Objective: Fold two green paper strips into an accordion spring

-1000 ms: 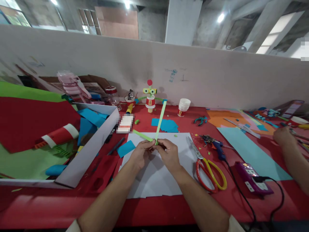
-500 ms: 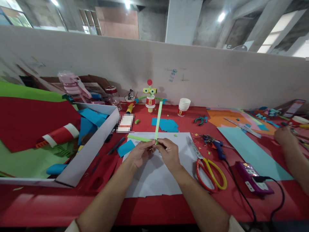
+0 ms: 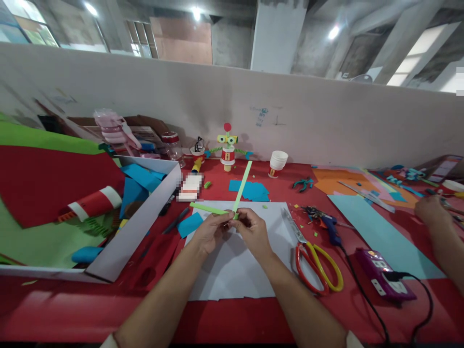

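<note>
Two light green paper strips [image 3: 243, 189] meet at a corner between my fingertips, over a white sheet [image 3: 232, 270]. One strip points away from me, the other out to the left. My left hand [image 3: 212, 232] pinches the joined end from the left. From the right, the thumb and fingers of my right hand [image 3: 253, 229] close on the same folded end. The fold itself is mostly covered by my fingers. Scissors [image 3: 313, 263] with red and yellow handles lie right of the sheet. Left of it is a blue paper piece [image 3: 190, 224].
A paper-cup figure [image 3: 228, 153] and stacked cups [image 3: 278, 162] stand at the back. A white box [image 3: 141, 222] holds craft pieces at left. Rightward lie a glue gun [image 3: 328, 224], pliers [image 3: 303, 184] and a purple power strip [image 3: 386, 275]. Another person's hand [image 3: 433, 212] is at far right.
The upright strip now leans further to the right at its far end. Both hands keep their pinch on the corner, and the whole view has shifted slightly.
</note>
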A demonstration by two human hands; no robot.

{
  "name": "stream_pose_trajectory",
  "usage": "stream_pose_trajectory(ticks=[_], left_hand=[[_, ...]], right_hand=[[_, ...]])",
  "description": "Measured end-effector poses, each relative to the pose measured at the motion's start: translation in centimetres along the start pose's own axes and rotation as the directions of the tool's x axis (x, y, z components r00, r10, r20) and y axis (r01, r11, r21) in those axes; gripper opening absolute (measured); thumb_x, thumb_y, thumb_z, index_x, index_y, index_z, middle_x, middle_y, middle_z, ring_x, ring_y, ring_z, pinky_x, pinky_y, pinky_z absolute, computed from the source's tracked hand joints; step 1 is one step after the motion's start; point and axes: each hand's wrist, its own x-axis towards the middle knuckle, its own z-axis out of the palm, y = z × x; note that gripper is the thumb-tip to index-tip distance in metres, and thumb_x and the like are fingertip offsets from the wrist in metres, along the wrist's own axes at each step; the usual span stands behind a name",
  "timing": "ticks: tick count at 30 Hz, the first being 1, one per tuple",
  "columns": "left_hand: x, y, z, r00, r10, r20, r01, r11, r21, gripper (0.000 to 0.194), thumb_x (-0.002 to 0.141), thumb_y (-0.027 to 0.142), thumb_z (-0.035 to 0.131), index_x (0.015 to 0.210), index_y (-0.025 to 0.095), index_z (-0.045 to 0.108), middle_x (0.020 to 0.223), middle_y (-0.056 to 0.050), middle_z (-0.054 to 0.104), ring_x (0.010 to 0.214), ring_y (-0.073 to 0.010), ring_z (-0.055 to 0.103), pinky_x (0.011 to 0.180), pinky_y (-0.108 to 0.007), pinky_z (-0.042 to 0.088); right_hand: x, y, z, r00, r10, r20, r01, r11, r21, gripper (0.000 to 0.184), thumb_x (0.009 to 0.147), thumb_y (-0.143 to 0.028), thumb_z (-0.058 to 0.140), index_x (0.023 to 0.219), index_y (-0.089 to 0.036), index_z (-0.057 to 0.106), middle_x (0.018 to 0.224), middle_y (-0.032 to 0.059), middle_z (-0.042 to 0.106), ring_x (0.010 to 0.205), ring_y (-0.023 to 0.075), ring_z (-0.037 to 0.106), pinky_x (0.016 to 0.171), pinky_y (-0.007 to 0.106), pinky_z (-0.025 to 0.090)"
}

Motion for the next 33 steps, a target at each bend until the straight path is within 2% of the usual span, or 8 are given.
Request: stream_pose_trajectory(ticks=[2, 6, 12, 16, 19, 22, 27, 33], left_hand=[[0.2, -0.1, -0.1, 1.0, 0.006, 0.005, -0.006, 1.0, -0.008, 0.018, 0.053, 0.023, 0.081, 0.06, 0.014, 0.068, 0.063, -0.001, 0.062, 0.061, -0.0107, 0.054, 0.061, -0.023, 0.043], [0.4, -0.1, -0.3, 0.999, -0.008, 0.051, 0.007, 1.0, 0.008, 0.017, 0.054, 0.024, 0.081, 0.057, 0.013, 0.068, 0.06, -0.002, 0.06, 0.059, -0.0105, 0.053, 0.06, -0.023, 0.043], [0.1, 0.3, -1.1, 0.979, -0.059, 0.195, 0.047, 0.997, 0.063, 0.01, 0.057, 0.02, 0.08, 0.06, 0.015, 0.071, 0.063, -0.003, 0.063, 0.06, -0.0103, 0.053, 0.065, -0.024, 0.042], [-0.1, 0.7, -1.5, 0.959, -0.094, 0.266, 0.044, 0.981, 0.188, 0.008, 0.06, 0.021, 0.077, 0.062, 0.016, 0.072, 0.062, -0.003, 0.061, 0.059, -0.0123, 0.053, 0.063, -0.026, 0.041], [-0.2, 0.9, -1.5, 0.946, -0.097, 0.311, 0.03, 0.976, 0.214, 0.007, 0.061, 0.021, 0.076, 0.065, 0.016, 0.072, 0.064, -0.003, 0.061, 0.061, -0.0116, 0.053, 0.063, -0.025, 0.039], [0.0, 0.8, -1.3, 0.964, -0.075, 0.254, 0.026, 0.981, 0.191, 0.009, 0.059, 0.022, 0.078, 0.062, 0.016, 0.071, 0.063, -0.003, 0.062, 0.061, -0.0112, 0.053, 0.062, -0.024, 0.039], [0.6, 0.2, -1.0, 0.998, -0.03, 0.058, 0.021, 0.989, 0.144, 0.017, 0.056, 0.027, 0.081, 0.059, 0.013, 0.07, 0.056, -0.003, 0.06, 0.054, -0.0101, 0.049, 0.055, -0.024, 0.037], [0.6, -0.3, -0.4, 0.997, 0.072, -0.016, -0.069, 0.99, 0.125, 0.022, 0.053, 0.03, 0.081, 0.056, 0.014, 0.067, 0.055, -0.001, 0.057, 0.055, -0.0105, 0.048, 0.057, -0.025, 0.038]], right_hand=[[0.3, 0.1, -0.1, 0.998, 0.048, 0.05, -0.05, 0.998, 0.044, 0.023, 0.072, -0.034, 0.067, 0.09, -0.021, 0.065, 0.065, -0.0022, 0.061, 0.058, 0.0124, 0.054, 0.056, 0.023, 0.044], [0.6, -0.3, -0.3, 0.99, 0.109, 0.089, -0.118, 0.988, 0.096, 0.022, 0.073, -0.037, 0.067, 0.086, -0.02, 0.066, 0.063, -0.0019, 0.06, 0.055, 0.0114, 0.051, 0.054, 0.023, 0.042], [0.8, -0.9, -0.8, 0.972, 0.159, 0.17, -0.191, 0.963, 0.19, 0.028, 0.056, -0.035, 0.08, 0.071, -0.019, 0.064, 0.058, -0.0062, 0.048, 0.056, 0.0099, 0.048, 0.056, 0.024, 0.043], [0.8, -0.9, -1.1, 0.951, 0.183, 0.25, -0.236, 0.95, 0.203, 0.029, 0.053, -0.036, 0.082, 0.069, -0.019, 0.063, 0.061, -0.0046, 0.055, 0.06, 0.0129, 0.053, 0.062, 0.028, 0.046], [0.8, -0.9, -1.2, 0.939, 0.179, 0.295, -0.243, 0.951, 0.194, 0.026, 0.055, -0.033, 0.081, 0.07, -0.019, 0.064, 0.061, -0.0036, 0.058, 0.061, 0.0138, 0.055, 0.063, 0.028, 0.046], [0.9, -0.8, -1.2, 0.95, 0.178, 0.258, -0.228, 0.957, 0.18, 0.025, 0.057, -0.032, 0.079, 0.07, -0.019, 0.063, 0.06, -0.0043, 0.057, 0.059, 0.0125, 0.054, 0.06, 0.026, 0.046], [1.1, -0.2, -0.7, 0.99, 0.136, 0.038, -0.14, 0.984, 0.111, 0.02, 0.064, -0.032, 0.074, 0.072, -0.02, 0.06, 0.056, -0.0055, 0.055, 0.051, 0.0102, 0.05, 0.049, 0.022, 0.041], [1.3, -0.2, -0.3, 0.984, 0.177, 0.019, -0.178, 0.972, 0.154, 0.019, 0.068, -0.032, 0.069, 0.08, -0.018, 0.065, 0.066, -0.0003, 0.066, 0.06, 0.0146, 0.061, 0.057, 0.027, 0.049]])
